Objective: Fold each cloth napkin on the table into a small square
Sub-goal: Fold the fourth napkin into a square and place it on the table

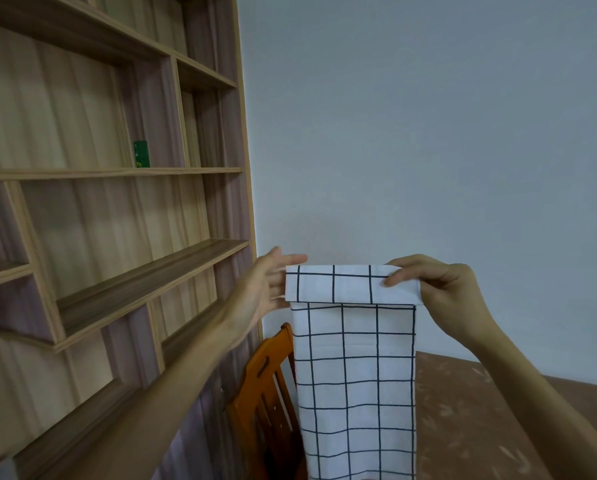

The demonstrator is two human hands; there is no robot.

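A white cloth napkin (356,368) with a dark grid pattern hangs in the air in front of me, held up at its top edge. A short flap of its top is turned over toward me. My left hand (273,282) holds the top left corner, its fingers behind the cloth and the thumb stretched along the upper edge. My right hand (442,289) pinches the top right corner, fingers curled over the folded flap. The napkin's lower end runs out of view at the bottom.
A brown patterned table (498,427) lies at the lower right. An orange wooden chair (262,386) stands behind the napkin, against a wooden shelf unit (110,202) on the left that bears a small green box (141,154). A pale wall fills the background.
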